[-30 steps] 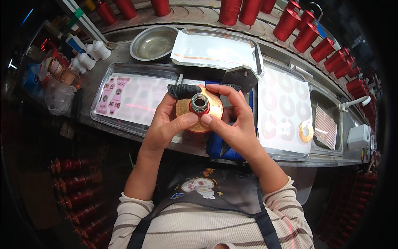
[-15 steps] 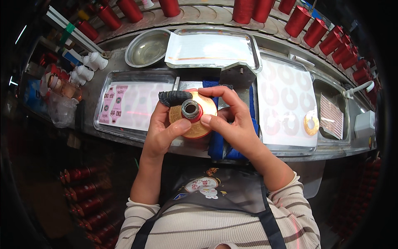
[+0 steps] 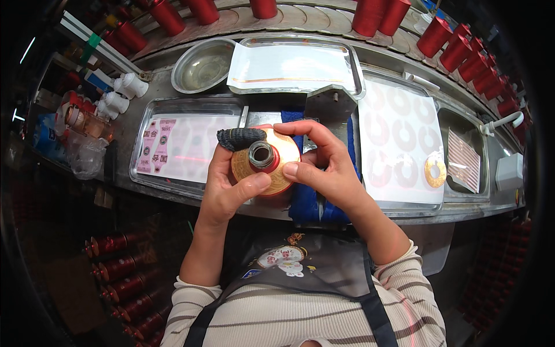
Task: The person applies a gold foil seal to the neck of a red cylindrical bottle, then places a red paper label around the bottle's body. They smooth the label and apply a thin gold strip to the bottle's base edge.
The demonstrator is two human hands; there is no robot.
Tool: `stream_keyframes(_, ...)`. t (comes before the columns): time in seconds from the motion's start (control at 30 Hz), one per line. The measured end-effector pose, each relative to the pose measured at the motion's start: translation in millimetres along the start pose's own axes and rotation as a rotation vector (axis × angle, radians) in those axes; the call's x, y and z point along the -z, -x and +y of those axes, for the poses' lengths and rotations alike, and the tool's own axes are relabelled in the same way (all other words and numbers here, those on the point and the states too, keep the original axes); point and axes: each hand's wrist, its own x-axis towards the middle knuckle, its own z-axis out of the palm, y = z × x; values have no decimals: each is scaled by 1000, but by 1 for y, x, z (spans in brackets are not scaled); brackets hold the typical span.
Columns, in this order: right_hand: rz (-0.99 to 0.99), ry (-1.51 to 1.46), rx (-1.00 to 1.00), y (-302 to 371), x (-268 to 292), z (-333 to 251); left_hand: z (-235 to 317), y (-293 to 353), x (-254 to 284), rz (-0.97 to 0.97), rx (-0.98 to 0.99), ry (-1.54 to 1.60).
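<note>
Both hands hold a red bottle [image 3: 270, 189] with its open neck [image 3: 263, 155] pointing up toward me. A ring-shaped gold label [image 3: 282, 144] lies around the neck on the bottle's shoulder. My left hand [image 3: 224, 179] grips the left side, its thumb at the label's near edge. A black knitted cover [image 3: 240, 138] sheathes one of its fingers. From the right, my right hand [image 3: 326, 168] presses its thumb on the label, with the forefinger arched over the far edge. Most of the bottle's body is hidden below its shoulder.
At left, a metal tray [image 3: 173, 183] holds pink-printed label sheets. On the right, a white backing sheet [image 3: 399, 194] bears one gold ring label [image 3: 435, 172]. Behind are a steel bowl [image 3: 202, 66], another tray [image 3: 289, 41] and a conveyor [image 3: 312, 26] carrying red bottles. Blue cloth padding [image 3: 306, 205] lies beneath my hands.
The bottle has shifted slightly left, and its neck leans a little differently. Both hands keep their hold, the right thumb still on the label. Bottles on the conveyor have moved right.
</note>
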Motion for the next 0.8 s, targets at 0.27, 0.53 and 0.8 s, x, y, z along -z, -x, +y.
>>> stream_keyframes(0.27, -1, -122, -51, -3, -4, -10, 0, -1, -2, 18, -6, 10)
stream_keyframes(0.53, 506, -535, -270, -11, 36, -19, -4, -4, 0, 12, -6, -18)
stream_keyframes(0.8, 254, 627, 284, 32, -23, -38, 3, -2, -3, 28, 44, -31)
